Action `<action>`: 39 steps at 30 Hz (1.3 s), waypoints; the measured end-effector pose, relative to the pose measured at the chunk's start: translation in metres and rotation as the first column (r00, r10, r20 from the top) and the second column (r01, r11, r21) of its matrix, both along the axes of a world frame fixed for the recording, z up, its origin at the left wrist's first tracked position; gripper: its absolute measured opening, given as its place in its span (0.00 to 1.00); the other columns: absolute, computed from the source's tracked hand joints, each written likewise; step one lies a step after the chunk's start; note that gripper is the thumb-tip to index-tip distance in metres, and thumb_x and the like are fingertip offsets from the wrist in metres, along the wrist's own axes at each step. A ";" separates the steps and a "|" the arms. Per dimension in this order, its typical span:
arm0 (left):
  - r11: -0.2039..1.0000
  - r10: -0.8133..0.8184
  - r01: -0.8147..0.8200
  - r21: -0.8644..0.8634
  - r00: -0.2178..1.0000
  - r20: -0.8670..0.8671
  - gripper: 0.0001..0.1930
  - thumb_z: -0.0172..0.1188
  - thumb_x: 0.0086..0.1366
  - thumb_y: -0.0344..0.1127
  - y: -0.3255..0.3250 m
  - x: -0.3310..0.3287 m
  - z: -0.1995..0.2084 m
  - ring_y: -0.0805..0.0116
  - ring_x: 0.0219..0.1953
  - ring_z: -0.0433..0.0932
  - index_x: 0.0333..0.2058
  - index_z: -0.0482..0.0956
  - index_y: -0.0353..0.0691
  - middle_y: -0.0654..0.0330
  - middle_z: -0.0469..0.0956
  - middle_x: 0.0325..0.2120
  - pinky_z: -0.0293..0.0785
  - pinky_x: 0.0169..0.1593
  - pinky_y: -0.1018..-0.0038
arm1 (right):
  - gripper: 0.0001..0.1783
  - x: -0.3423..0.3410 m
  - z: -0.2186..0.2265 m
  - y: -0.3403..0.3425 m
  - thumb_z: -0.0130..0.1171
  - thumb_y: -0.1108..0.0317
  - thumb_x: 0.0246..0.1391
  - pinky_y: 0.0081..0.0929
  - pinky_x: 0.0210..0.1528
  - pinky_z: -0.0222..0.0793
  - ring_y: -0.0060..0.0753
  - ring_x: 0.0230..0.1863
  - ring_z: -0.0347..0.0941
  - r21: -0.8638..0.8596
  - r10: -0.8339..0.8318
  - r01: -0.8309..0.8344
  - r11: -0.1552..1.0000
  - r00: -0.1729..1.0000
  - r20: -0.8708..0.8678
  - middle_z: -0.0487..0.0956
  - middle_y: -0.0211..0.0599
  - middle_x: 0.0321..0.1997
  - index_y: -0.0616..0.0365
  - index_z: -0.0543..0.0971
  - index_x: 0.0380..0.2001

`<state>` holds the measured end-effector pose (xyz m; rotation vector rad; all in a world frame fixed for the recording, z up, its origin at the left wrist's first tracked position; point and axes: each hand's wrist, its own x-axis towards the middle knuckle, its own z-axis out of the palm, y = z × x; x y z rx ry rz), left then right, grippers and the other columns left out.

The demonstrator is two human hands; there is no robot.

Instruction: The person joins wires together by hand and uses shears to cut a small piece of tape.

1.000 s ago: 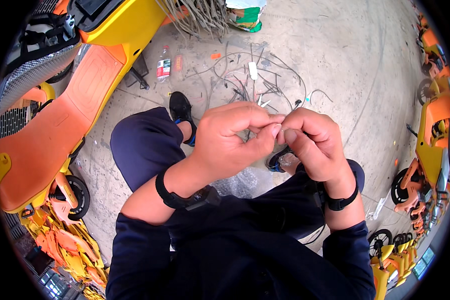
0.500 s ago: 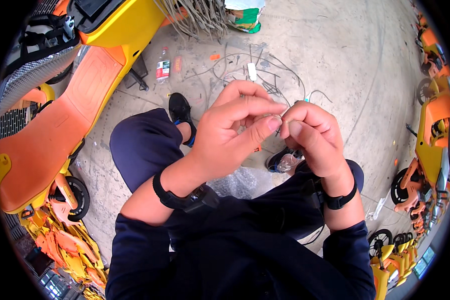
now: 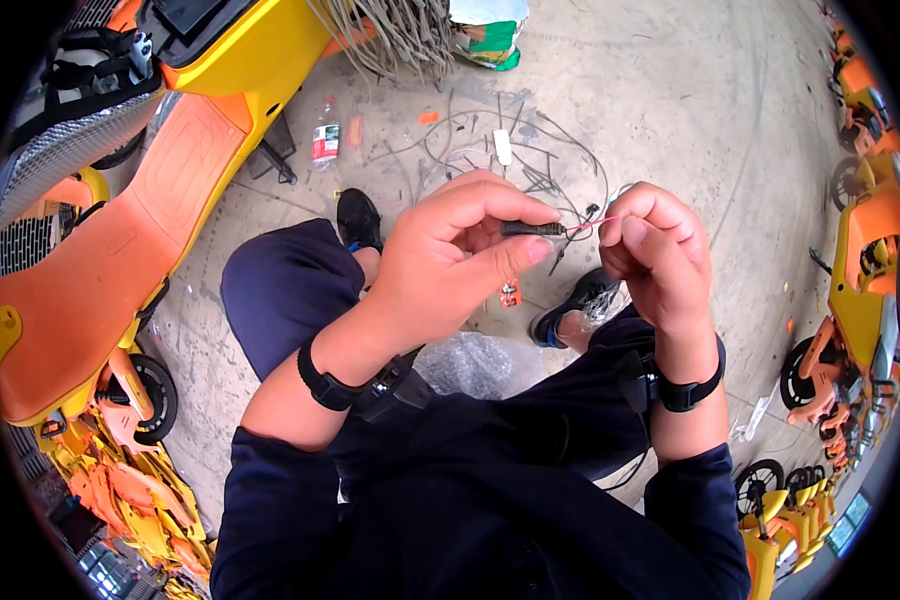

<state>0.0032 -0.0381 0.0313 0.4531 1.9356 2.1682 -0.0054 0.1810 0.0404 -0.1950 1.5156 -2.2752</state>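
Between the thumb and fingers of my left hand (image 3: 435, 250) lies a short black cylindrical cable end (image 3: 532, 229), its tip pointing right. A thin red wire (image 3: 592, 224) runs from that tip to my right hand (image 3: 662, 262), whose thumb and forefinger are pinched together on it. Other fine strands may run alongside the red wire, too small to make out. Both hands are raised over the floor in front of my knees, a little apart. Beneath them, grey and black cut cables (image 3: 530, 170) lie loosely on the concrete, with a small white piece (image 3: 503, 147) among them.
A yellow and orange scooter body (image 3: 185, 170) stands close on my left, above a heap of similar panels (image 3: 135, 490). Ahead are a plastic bottle (image 3: 325, 135), a bundle of grey cables (image 3: 395, 35) and a green-white bag (image 3: 490, 35). Bubble wrap (image 3: 475, 368) lies between my legs.
My hands have drawn apart, the right one moving rightward. The black cable end and the red wire, hidden behind my fingers before, now show between them.
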 end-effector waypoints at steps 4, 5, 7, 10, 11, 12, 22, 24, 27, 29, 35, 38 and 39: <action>0.998 0.049 -0.052 -0.048 0.997 -0.058 0.10 0.64 0.57 0.25 -0.001 -0.001 -0.002 0.83 0.30 0.67 0.39 0.80 0.36 0.64 0.73 0.33 0.62 0.31 0.86 | 0.06 0.001 0.002 -0.003 0.50 0.72 0.57 0.14 0.24 0.55 0.10 0.22 0.59 0.137 -0.050 0.066 0.988 0.992 -0.117 0.74 0.24 0.26 0.62 0.76 0.33; 0.997 0.071 -0.072 -0.014 0.995 -0.071 0.10 0.65 0.56 0.27 0.000 -0.001 -0.004 0.86 0.26 0.64 0.39 0.80 0.39 0.67 0.72 0.32 0.60 0.27 0.87 | 0.06 0.001 0.002 -0.004 0.50 0.73 0.57 0.13 0.26 0.56 0.10 0.24 0.61 0.139 -0.049 0.069 0.988 0.989 -0.139 0.75 0.25 0.28 0.62 0.76 0.34; 0.997 0.081 -0.082 -0.006 0.994 -0.068 0.10 0.65 0.56 0.26 0.000 -0.001 -0.005 0.86 0.26 0.65 0.39 0.80 0.38 0.67 0.72 0.32 0.60 0.27 0.87 | 0.06 0.002 0.003 -0.005 0.50 0.74 0.57 0.12 0.27 0.56 0.10 0.24 0.61 0.156 -0.060 0.084 0.984 0.987 -0.152 0.75 0.25 0.29 0.62 0.76 0.34; 0.995 0.098 -0.099 -0.019 0.994 -0.041 0.10 0.63 0.57 0.24 -0.002 -0.002 -0.004 0.82 0.31 0.68 0.39 0.79 0.36 0.64 0.72 0.35 0.64 0.32 0.85 | 0.06 0.004 0.005 -0.005 0.50 0.76 0.57 0.12 0.28 0.57 0.09 0.26 0.62 0.187 -0.058 0.094 0.978 0.980 -0.191 0.75 0.25 0.30 0.62 0.76 0.35; 0.993 0.106 -0.106 -0.041 0.994 -0.019 0.11 0.62 0.57 0.22 -0.002 -0.002 -0.003 0.78 0.37 0.71 0.40 0.78 0.33 0.60 0.73 0.37 0.68 0.37 0.83 | 0.05 0.005 0.005 -0.006 0.51 0.77 0.57 0.12 0.29 0.57 0.09 0.27 0.62 0.201 -0.044 0.089 0.976 0.975 -0.216 0.75 0.25 0.31 0.62 0.76 0.34; 0.993 0.106 -0.107 -0.041 0.994 -0.019 0.11 0.62 0.57 0.22 0.001 -0.002 -0.002 0.78 0.37 0.71 0.40 0.78 0.33 0.60 0.73 0.37 0.68 0.37 0.83 | 0.05 0.005 0.006 -0.007 0.51 0.77 0.57 0.12 0.29 0.57 0.09 0.27 0.62 0.201 -0.044 0.088 0.976 0.976 -0.215 0.75 0.25 0.31 0.62 0.76 0.34; 0.913 0.159 -0.334 -0.236 0.823 -0.546 0.08 0.63 0.55 0.23 0.016 0.003 0.001 0.75 0.25 0.74 0.35 0.80 0.34 0.57 0.79 0.30 0.68 0.25 0.83 | 0.05 0.006 0.000 -0.026 0.56 0.81 0.49 0.17 0.22 0.59 0.18 0.17 0.64 0.406 -0.025 0.363 0.839 0.770 -0.638 0.72 0.29 0.19 0.62 0.79 0.30; 0.898 0.183 -0.369 -0.239 0.809 -0.559 0.07 0.63 0.55 0.23 0.017 0.003 0.000 0.75 0.25 0.74 0.35 0.80 0.34 0.57 0.79 0.29 0.69 0.25 0.82 | 0.06 0.006 0.000 -0.027 0.57 0.81 0.47 0.18 0.21 0.59 0.20 0.17 0.65 0.456 0.013 0.413 0.788 0.730 -0.683 0.71 0.29 0.18 0.61 0.79 0.31; 0.893 0.197 -0.376 -0.246 0.819 -0.539 0.07 0.62 0.56 0.23 0.018 0.003 -0.001 0.74 0.25 0.74 0.35 0.80 0.34 0.57 0.79 0.28 0.69 0.25 0.82 | 0.09 0.006 0.000 -0.027 0.58 0.82 0.44 0.20 0.20 0.59 0.22 0.16 0.65 0.483 0.064 0.454 0.748 0.676 -0.734 0.69 0.31 0.18 0.61 0.78 0.31; 0.889 0.196 -0.382 -0.254 0.816 -0.543 0.07 0.62 0.56 0.23 0.016 0.003 0.000 0.74 0.25 0.74 0.35 0.80 0.34 0.57 0.79 0.28 0.69 0.25 0.82 | 0.10 0.006 0.000 -0.029 0.59 0.83 0.43 0.20 0.19 0.59 0.23 0.16 0.65 0.476 0.070 0.463 0.748 0.659 -0.749 0.68 0.31 0.18 0.61 0.78 0.32; 0.891 0.208 -0.382 -0.245 0.823 -0.528 0.05 0.60 0.54 0.22 0.016 0.001 0.002 0.72 0.22 0.74 0.31 0.78 0.34 0.58 0.77 0.25 0.69 0.22 0.80 | 0.13 0.007 -0.001 -0.032 0.59 0.84 0.41 0.20 0.18 0.59 0.25 0.16 0.64 0.466 0.092 0.466 0.752 0.626 -0.775 0.67 0.32 0.17 0.61 0.78 0.33; 0.909 0.201 -0.339 -0.243 0.867 -0.457 0.04 0.60 0.56 0.23 0.014 0.003 0.002 0.74 0.23 0.73 0.32 0.79 0.34 0.59 0.77 0.26 0.69 0.25 0.81 | 0.13 0.007 0.000 -0.032 0.59 0.84 0.40 0.20 0.18 0.59 0.25 0.16 0.64 0.470 0.097 0.463 0.751 0.627 -0.773 0.67 0.32 0.17 0.61 0.78 0.32; 0.916 0.200 -0.318 -0.244 0.890 -0.409 0.05 0.60 0.57 0.24 0.014 0.004 0.002 0.75 0.25 0.73 0.33 0.80 0.34 0.59 0.77 0.27 0.68 0.29 0.82 | 0.13 0.007 0.000 -0.032 0.59 0.84 0.40 0.20 0.17 0.59 0.25 0.16 0.64 0.471 0.098 0.463 0.751 0.627 -0.773 0.67 0.32 0.17 0.61 0.78 0.32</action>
